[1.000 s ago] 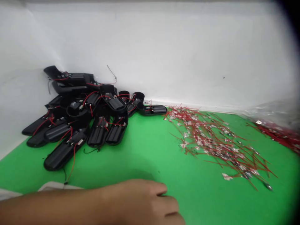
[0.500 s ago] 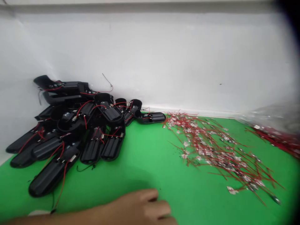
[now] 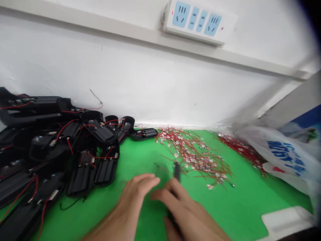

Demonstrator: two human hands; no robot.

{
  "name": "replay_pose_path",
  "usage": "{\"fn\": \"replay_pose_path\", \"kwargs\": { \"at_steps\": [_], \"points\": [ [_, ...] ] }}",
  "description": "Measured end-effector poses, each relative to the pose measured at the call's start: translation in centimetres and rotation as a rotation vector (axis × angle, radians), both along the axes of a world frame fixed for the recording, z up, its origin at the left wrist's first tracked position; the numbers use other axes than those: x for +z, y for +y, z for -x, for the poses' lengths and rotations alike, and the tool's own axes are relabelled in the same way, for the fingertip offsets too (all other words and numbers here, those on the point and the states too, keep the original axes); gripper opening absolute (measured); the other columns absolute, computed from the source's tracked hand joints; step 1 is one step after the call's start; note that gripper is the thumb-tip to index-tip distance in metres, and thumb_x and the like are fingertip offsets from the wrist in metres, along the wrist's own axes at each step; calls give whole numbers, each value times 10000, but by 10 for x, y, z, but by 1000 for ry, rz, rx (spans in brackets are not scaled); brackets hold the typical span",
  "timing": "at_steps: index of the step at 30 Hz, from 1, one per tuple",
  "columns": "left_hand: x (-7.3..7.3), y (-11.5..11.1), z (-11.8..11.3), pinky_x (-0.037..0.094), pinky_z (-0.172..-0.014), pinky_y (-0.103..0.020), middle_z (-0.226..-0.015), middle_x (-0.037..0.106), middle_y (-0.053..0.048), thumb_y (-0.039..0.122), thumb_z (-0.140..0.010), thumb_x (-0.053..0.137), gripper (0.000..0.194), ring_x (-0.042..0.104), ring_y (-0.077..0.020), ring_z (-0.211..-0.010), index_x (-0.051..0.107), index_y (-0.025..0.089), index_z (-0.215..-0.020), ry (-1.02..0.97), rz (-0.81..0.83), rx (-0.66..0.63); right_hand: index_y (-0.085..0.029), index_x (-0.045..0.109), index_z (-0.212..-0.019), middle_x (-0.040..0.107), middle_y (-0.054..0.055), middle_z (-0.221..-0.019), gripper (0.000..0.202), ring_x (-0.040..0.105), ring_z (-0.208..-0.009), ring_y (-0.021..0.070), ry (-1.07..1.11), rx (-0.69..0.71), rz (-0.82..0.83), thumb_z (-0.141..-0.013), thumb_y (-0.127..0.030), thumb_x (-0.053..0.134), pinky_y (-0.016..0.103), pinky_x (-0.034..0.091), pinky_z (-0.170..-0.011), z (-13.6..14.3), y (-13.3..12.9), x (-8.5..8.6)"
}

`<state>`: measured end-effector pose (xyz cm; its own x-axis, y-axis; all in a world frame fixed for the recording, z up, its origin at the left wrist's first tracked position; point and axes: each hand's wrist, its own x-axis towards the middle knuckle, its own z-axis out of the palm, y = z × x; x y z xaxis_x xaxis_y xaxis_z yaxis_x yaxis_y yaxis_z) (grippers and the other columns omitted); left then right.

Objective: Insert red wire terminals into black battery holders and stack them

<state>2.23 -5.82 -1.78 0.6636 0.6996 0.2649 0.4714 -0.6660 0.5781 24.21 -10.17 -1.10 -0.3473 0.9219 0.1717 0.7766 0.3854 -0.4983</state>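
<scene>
My right hand (image 3: 180, 207) is closed around a slim dark tool (image 3: 177, 171), whose blurred end points forward to the edge of the wire pile; its exact kind cannot be made out. Close beside it on the left, my left hand (image 3: 140, 187) has its fingers stretched out, with nothing seen in them. Beyond the hands lies a loose heap of short red wires with small shiny metal tabs (image 3: 190, 154). To the left is a pile of black plastic housings (image 3: 105, 170) with grooved battery bays and red leads.
All of this rests on a green mat (image 3: 140, 157) against a white wall (image 3: 150, 83). A power strip (image 3: 195, 21) sits above. At right are a second bundle of red wires (image 3: 240, 150), a white plastic bag (image 3: 283, 154) and a white flat object (image 3: 287, 221).
The view has swung right and up, bringing in the power strip and bag. A hand reaching across from the left has drawn back. My right hand with the dark tool has come into view.
</scene>
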Motion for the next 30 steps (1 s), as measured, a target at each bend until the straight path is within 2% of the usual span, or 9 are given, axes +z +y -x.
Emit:
{"fn": "replay_pose_path", "kwargs": {
  "at_steps": [2, 5, 7, 9, 13, 15, 17, 21, 30],
  "points": [
    [-15, 3, 3, 537, -1100, -413, -1566, 457, -115, 161, -651, 862, 1154, 535, -303, -1387, 184, 345, -1567, -75, 134, 94, -243, 556, -1374, 610, 117, -1256, 657, 686, -918, 215, 39, 78, 222, -753, -28, 565, 312, 600, -789, 28, 26, 11],
    [-33, 8, 4, 590, -1026, -442, -1562, 461, -124, 130, -631, 830, 1211, 590, -327, -1329, 119, 370, -1581, -182, 266, 205, -242, 605, -1302, 628, 97, -1234, 461, 663, -1061, 225, 239, 176, 275, -863, -108, 554, 342, 574, -926, 44, 54, 36],
    [-37, 11, 4, 584, -1026, -467, -1555, 466, -133, 126, -620, 819, 1219, 601, -338, -1313, 111, 369, -1582, -212, 260, 261, -275, 641, -1222, 672, 47, -1116, 334, 685, -951, 174, 435, 164, 221, -945, -167, 490, 295, 589, -820, 29, 71, 52],
    [-35, 13, 5, 557, -1056, -480, -1523, 500, -130, 110, -612, 800, 1162, 602, -342, -1309, 185, 358, -1566, -192, 195, 293, -255, 662, -1156, 700, 47, -1019, 252, 690, -811, 166, 468, 48, 120, -988, -274, 476, 270, 557, -625, 0, 95, 59],
    [-24, 15, 6, 557, -1044, -367, -1456, 562, -65, 114, -719, 674, 644, 618, -274, -1295, 521, 329, -1307, -96, 36, 308, -203, 723, -939, 734, 85, -937, 168, 660, -777, 209, 78, -369, -214, -931, -299, 586, 346, 502, -721, -65, 153, 33],
    [-19, 18, 7, 582, -968, -278, -1400, 597, -42, 134, -799, 599, 327, 659, -219, -1235, 591, 295, -1083, -56, -26, 288, -191, 749, -960, 749, 107, -956, 203, 668, -814, 229, -31, -372, -161, -931, -283, 570, 353, 479, -750, -83, 174, 11],
    [-15, 21, 7, 597, -891, -224, -1344, 629, -36, 150, -847, 545, 175, 695, -185, -1167, 579, 278, -961, -25, -77, 256, -199, 764, -980, 763, 100, -955, 217, 677, -819, 225, -46, -357, -118, -930, -281, 570, 338, 464, -752, -89, 186, -7],
    [-10, 26, 7, 593, -879, -213, -1317, 647, -26, 125, -857, 479, 194, 696, -162, -1162, 550, 281, -947, 9, -153, 247, -200, 773, -966, 773, 86, -892, 211, 672, -763, 222, -46, -387, -80, -900, -329, 620, 319, 424, -679, -85, 192, -23],
    [-9, 23, 9, 593, -858, -225, -1361, 602, -41, 119, -804, 496, 223, 680, -192, -1182, 520, 283, -954, 4, -183, 219, -204, 745, -810, 757, 58, -810, 170, 648, -712, 210, -4, -421, -26, -849, -323, 630, 308, 395, -651, -81, 191, -24]
  ]
}}
